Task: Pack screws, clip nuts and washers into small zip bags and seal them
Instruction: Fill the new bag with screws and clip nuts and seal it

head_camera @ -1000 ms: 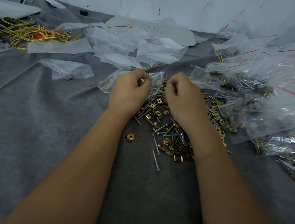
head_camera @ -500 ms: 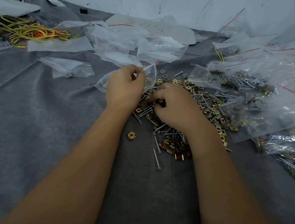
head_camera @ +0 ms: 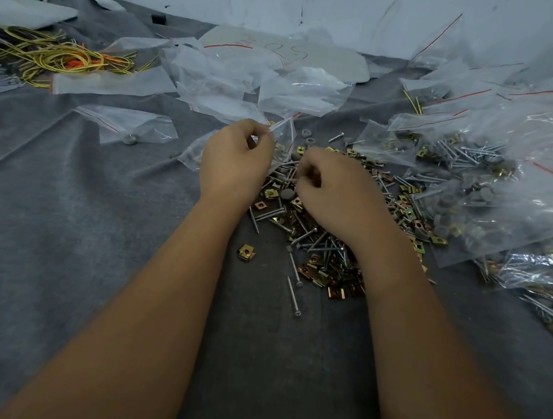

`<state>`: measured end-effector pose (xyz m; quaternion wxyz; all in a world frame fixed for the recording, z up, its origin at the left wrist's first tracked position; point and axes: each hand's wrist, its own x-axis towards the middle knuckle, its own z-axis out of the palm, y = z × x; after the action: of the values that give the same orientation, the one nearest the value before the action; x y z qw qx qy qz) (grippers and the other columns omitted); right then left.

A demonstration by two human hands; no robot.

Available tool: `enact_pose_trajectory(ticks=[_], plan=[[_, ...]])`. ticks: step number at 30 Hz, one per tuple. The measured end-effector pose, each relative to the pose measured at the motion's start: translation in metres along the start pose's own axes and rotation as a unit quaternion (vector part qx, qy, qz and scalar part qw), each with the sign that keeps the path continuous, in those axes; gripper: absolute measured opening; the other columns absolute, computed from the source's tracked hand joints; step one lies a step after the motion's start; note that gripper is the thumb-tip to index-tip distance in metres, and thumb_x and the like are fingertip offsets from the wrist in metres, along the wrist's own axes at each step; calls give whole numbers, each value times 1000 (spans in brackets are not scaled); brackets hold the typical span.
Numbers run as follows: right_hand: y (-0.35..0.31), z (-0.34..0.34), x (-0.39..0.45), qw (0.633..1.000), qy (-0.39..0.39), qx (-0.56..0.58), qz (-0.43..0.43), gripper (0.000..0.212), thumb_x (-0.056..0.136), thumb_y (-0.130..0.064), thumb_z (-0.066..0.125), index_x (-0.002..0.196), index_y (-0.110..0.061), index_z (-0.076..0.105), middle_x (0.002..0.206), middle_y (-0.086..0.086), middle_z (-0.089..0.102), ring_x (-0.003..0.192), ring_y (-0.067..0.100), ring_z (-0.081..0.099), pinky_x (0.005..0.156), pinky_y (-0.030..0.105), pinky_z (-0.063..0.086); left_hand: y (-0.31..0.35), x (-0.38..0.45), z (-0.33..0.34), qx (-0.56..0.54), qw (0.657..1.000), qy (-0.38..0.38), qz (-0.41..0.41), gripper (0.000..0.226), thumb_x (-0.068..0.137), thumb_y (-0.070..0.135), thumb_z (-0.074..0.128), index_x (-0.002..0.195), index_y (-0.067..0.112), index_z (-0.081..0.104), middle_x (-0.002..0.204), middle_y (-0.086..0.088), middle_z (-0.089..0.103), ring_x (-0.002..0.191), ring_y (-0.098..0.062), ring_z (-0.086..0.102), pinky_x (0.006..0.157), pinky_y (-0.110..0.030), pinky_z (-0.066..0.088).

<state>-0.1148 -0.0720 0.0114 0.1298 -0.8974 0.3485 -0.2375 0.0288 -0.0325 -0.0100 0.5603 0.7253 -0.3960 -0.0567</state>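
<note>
Left hand (head_camera: 236, 160) pinches the mouth of a small zip bag (head_camera: 285, 134), held up just above the loose pile of screws, clip nuts and washers (head_camera: 319, 245) on grey cloth (head_camera: 73, 255). Right hand (head_camera: 335, 192) sits over the pile, fingers curled; cannot tell what it holds. Filled bags (head_camera: 498, 186) heaped at right, empty bags (head_camera: 234, 80) beyond

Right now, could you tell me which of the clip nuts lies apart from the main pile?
The lone clip nut, on bare grey cloth below the left hand; the others are heaped with screws under the right hand.
</note>
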Motion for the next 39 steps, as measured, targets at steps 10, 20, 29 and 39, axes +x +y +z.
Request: enact_pose_trajectory(ticks=[10,20,29,39], plan=[[-5,3,4,990,123,52,-42,17,91,-8,60,105,-11,70,91,-3,51,82,11,50,68,15,36,8,-9,-1,0,994,-44,104,25,82,31,49,91,24,71,52,7,46,50,-5,42,55,-33,41],[6,6,7,995,102,2,21,36,93,-6,54,124,-20,62,112,2,60,105,19,53,84,27,41,10,-5,-9,-34,987,133,86,29,87,29,48,100,18,72,49,11,43,46,-3,42,52,-25,36],[9,13,4,989,-15,-145,4,35,94,-26,52,128,-25,59,130,-3,52,125,23,38,102,42,29,1,-5,-3,38,998,19,55,19,91,24,52,96,21,70,52,9,46,49,-7,44,50,-25,31],[5,7,3,993,37,-105,26,12,92,-19,55,100,-20,65,106,-1,60,107,22,50,93,38,36,3,-4,-3,-1,999,38,36,16,87,26,50,87,29,66,51,8,47,46,-5,41,49,-25,29]])
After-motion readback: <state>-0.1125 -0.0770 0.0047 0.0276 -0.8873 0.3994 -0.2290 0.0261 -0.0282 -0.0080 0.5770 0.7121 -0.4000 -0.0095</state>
